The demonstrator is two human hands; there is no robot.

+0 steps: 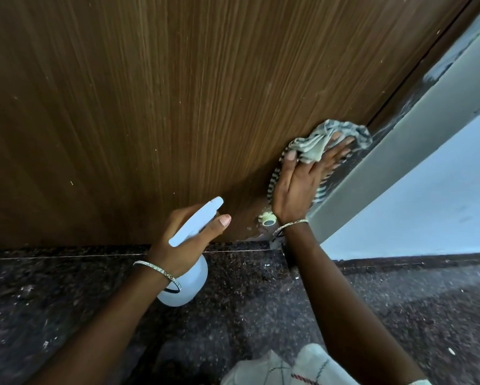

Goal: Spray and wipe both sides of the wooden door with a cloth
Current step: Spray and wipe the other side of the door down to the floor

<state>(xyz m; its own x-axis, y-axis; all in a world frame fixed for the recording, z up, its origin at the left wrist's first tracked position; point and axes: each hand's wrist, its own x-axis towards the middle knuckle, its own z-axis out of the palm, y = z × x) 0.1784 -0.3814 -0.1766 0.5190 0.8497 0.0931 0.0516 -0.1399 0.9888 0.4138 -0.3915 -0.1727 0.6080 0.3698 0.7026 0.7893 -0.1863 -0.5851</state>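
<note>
The brown wooden door [155,101] fills the upper part of the view, its bottom edge just above the floor. My right hand [302,182] presses a striped grey-white cloth [313,145] flat against the door's lower right corner, next to the frame. My left hand [189,234] grips a white spray bottle [190,276] by its neck, the nozzle pointing up toward the door, a little left of the cloth.
A pale door stopper [268,218] sticks out of the door near my right wrist. A grey door frame [394,154] runs diagonally on the right, with a light wall [427,207] beyond. Dark speckled granite floor [66,307] lies below. White patterned clothing [283,368] shows at the bottom.
</note>
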